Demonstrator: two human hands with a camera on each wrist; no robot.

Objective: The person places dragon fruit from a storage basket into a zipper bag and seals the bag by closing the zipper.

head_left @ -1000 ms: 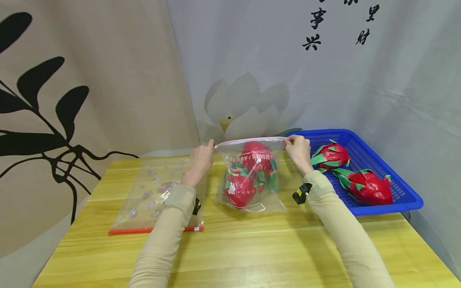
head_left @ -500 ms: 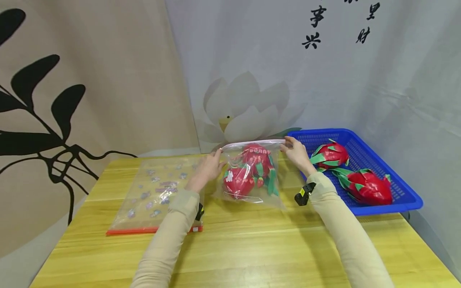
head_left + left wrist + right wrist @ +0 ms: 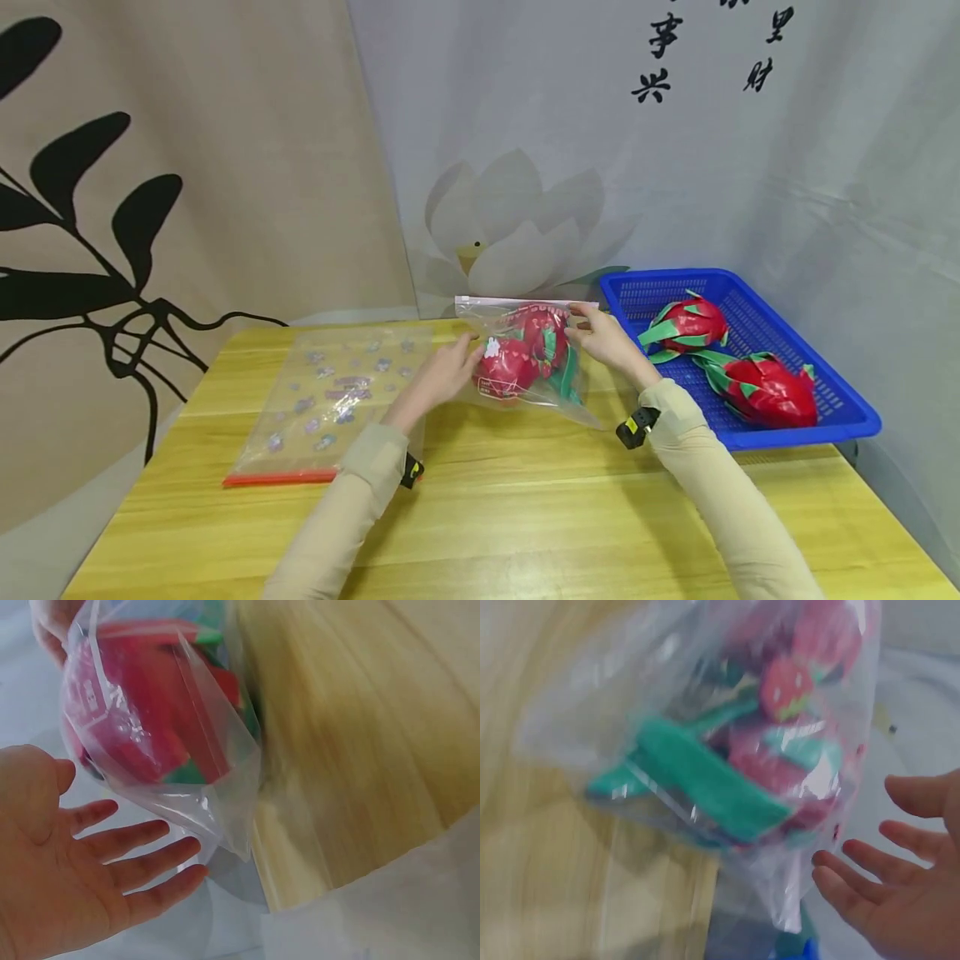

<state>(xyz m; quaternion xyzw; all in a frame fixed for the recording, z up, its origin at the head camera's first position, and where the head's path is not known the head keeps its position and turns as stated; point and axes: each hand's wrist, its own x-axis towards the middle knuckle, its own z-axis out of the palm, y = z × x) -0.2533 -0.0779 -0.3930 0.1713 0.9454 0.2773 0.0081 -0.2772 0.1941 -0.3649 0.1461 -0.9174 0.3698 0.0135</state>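
Observation:
A clear zip bag (image 3: pixel 581 407) stands near the table's back, its white zip strip along the top. Inside lie two red toy dragon fruits with green leaves, one at the lower left (image 3: pixel 506 367), the other at the upper right (image 3: pixel 545 329). Beside the bag's left side is my left hand (image 3: pixel 444 372); the left wrist view shows its palm bare and fingers (image 3: pixel 142 866) spread. My right hand (image 3: pixel 606 340) is at the upper right side, overlapping the bag in the head view. In the right wrist view its fingers (image 3: pixel 862 881) reach loosely toward the plastic, holding nothing.
A blue plastic basket (image 3: pixel 847 417) at the right holds two more toy dragon fruits (image 3: pixel 772 392), (image 3: pixel 686 323). Flat on the wooden table (image 3: pixel 525 517) at the left lies a patterned clear bag (image 3: pixel 322 400) with a red zip strip. A printed curtain (image 3: pixel 300 167) hangs behind.
Both hands have let go of the zip bag's top corners and moved onto its sides, the left one lower. The bag has sunk slightly and turned, with its fruits shifting inside.

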